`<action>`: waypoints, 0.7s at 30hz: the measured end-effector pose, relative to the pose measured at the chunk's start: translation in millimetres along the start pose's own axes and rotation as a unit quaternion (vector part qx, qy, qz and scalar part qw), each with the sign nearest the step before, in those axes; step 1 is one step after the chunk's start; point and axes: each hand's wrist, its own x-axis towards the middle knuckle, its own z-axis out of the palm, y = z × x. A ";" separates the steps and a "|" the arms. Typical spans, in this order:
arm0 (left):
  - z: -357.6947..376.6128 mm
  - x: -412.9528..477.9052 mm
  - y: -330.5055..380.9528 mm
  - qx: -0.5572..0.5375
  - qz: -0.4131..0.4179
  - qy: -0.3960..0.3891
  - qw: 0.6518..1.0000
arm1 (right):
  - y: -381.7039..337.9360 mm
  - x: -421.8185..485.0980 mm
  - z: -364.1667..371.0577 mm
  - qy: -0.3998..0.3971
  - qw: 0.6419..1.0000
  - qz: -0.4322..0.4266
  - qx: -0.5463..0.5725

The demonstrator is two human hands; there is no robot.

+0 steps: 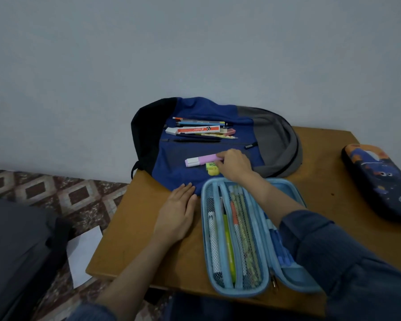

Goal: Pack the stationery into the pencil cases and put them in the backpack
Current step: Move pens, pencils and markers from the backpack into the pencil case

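Highlighter [200,160] end hidden by right hand [235,164].

Brown wooden table [130,228] set against pale grey wall [195,42]; below its left edge, patterned floor tiles [44,188], white paper sheet [83,253] partly hidden by that edge, dark grey fabric bundle [16,246] alongside

— What sort of place is this?
— A plain room in a home, a study corner by the look; a small wooden table [134,228] stands against a bare pale wall [195,42] that fills everything from 9 through 12 to 3 o'clock.
— What else says so?
— Patterned brown-and-cream floor tiles [56,188] at 8 o'clock, a loose white sheet of paper [83,253] lying on them; school things on the table: a blue backpack [176,174] towards 12, an open blue pencil case [236,290] at 6, a dark printed pencil case [380,186] at 3.
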 end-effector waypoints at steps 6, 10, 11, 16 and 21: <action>-0.4 1.3 1.7 -0.002 -0.003 0.002 1.000 | 0.5 2.1 7.6 0.008 1.000 0.002 0.016; -2.2 0.2 2.9 -0.002 -0.006 0.004 1.000 | 0.3 0.0 5.2 -0.003 0.999 0.011 0.052; -2.6 -0.1 3.0 -0.001 -0.006 0.004 1.000 | 0.2 0.3 4.2 -0.010 0.998 0.018 0.054; -3.0 0.1 3.7 -0.002 -0.009 0.000 1.000 | 1.4 -1.1 0.7 -0.046 0.998 0.030 0.040; -5.6 -1.4 6.1 -0.002 -0.013 -0.001 1.000 | 2.2 -5.7 -2.8 -0.032 0.997 0.023 0.069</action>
